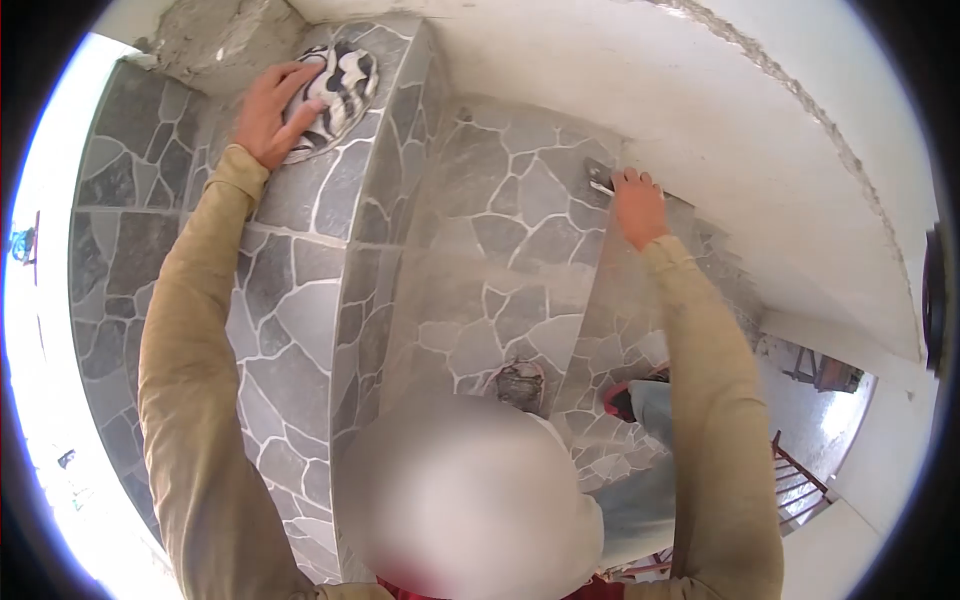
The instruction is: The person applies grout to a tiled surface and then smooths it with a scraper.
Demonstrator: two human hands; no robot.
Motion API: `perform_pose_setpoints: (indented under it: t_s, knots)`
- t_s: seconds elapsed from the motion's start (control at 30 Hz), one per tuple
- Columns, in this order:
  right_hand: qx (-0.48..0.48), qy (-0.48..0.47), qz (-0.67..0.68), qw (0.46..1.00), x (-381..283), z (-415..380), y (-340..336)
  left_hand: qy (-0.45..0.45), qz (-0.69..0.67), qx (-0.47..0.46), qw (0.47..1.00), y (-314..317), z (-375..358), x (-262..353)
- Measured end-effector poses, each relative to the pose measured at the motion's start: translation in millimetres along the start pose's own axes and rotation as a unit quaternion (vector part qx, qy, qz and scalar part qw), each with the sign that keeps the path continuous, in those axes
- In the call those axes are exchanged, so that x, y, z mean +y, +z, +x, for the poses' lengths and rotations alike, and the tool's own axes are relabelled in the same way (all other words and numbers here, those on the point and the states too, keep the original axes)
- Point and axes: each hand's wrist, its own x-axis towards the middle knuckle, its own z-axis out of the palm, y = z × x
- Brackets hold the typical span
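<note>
My left hand [272,115] is on the raised ledge, its fingers and thumb spread over a bunched black-and-white patterned cloth [350,82]. The cloth lies on the stone-patterned grey tiles [300,190] with pale joints. My right hand [640,208] is lower, by the foot of the white wall, its fingers curled round a small flat grey tool [597,172]. A whitish part of this tool shows beside the fingers; its exact kind I cannot make out.
A dusty tiled step [510,235] lies between my hands, with a rough round hole [521,384] in its lower part. The white wall [740,130] slopes along the right. Further steps go down past my red-and-black shoe [619,401]. Bare rough mortar [225,45] shows at upper left.
</note>
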Motion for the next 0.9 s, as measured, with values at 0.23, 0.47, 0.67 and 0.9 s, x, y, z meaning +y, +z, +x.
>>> perform_pose_setpoints:
  t_s: [0.23, 0.47, 0.67, 0.9]
  knots:
    - [-0.043, -0.207, 0.153, 0.965, -30.6, -117.6, -72.5, -0.104, -0.019, -0.031, 0.994, 8.2, 8.5, 13.1]
    - [-0.077, -0.093, 0.208, 0.971, -6.2, -175.1, -115.6, -0.092, -0.003, -0.069, 0.993, -42.2, -1.1, 136.8]
    - [-0.032, -0.042, 0.276, 0.96, 21.1, -204.1, -105.9, 0.077, 0.165, -0.353, 0.918, -5.5, -19.3, 179.9]
    - [-0.031, -0.062, 0.348, 0.935, 26.1, -190.2, -109.5, 0.086, 0.376, -0.299, 0.873, 99.4, 126.5, 120.7]
